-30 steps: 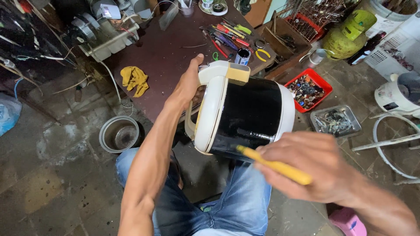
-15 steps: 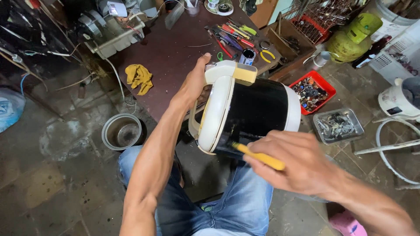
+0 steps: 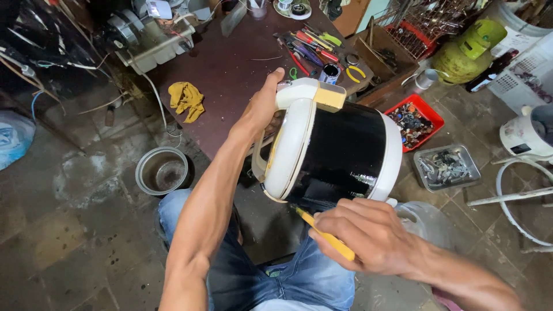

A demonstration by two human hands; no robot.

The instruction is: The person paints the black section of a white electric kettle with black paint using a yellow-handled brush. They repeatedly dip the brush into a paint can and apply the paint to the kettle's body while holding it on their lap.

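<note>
Black-and-white rice cooker (image 3: 340, 152) tilted over the lap, now swung closer than a second ago; left hand (image 3: 262, 109) fingers clenched on its top rim, right hand (image 3: 366, 236) grasping yellow-handled screwdriver (image 3: 325, 235), tip brought up under the body

Rice cooker (image 3: 340, 152): glossy black body, cream lid and base rim, tipped on side, held above lap, lid end toward left hand (image 3: 262, 112). Yellow-handled screwdriver (image 3: 328, 237): gripped in right hand (image 3: 368, 239), tip at cooker's underside edge.
</note>
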